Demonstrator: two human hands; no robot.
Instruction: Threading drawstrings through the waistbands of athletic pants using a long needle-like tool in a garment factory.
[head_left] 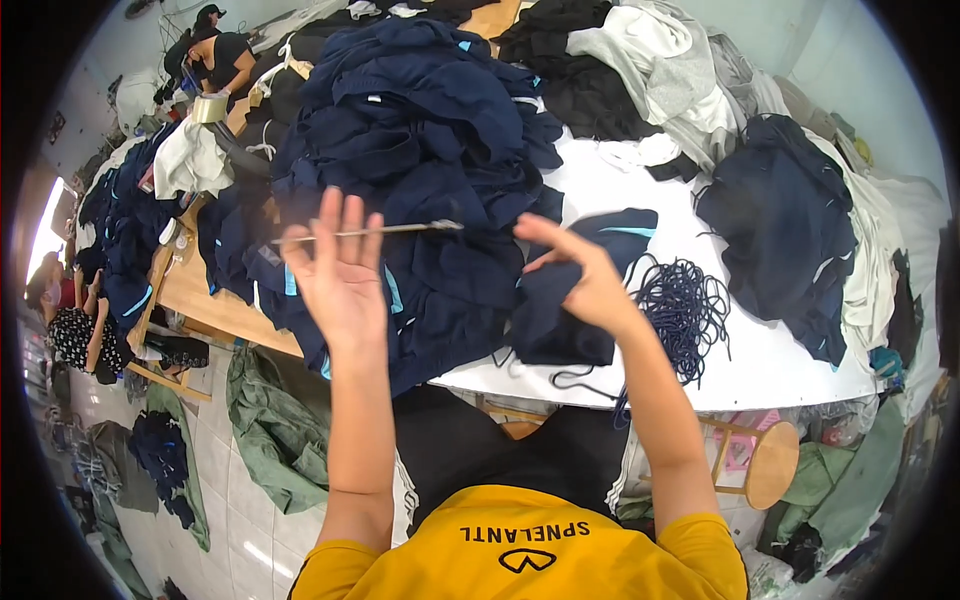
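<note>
I seem mid-threading: my left hand [340, 270], fingers spread, steadies the long metal bodkin [370, 231] while my right hand [580, 280] pinches the navy garment [560, 310] above the table [780, 350], so next needs a steady pull.

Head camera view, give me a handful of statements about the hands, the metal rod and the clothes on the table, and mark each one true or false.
1. The left hand is raised with its fingers spread, and a thin metal rod runs across them. True.
2. The right hand holds a white garment. False: it grips a dark navy garment.
3. A bundle of dark cords lies on the white table to the right of the right hand. True.
4. The big pile of navy clothes lies on the floor. False: it is heaped on the table, beyond the hands.
5. A round wooden stool stands below the table edge at the right. True.
</note>
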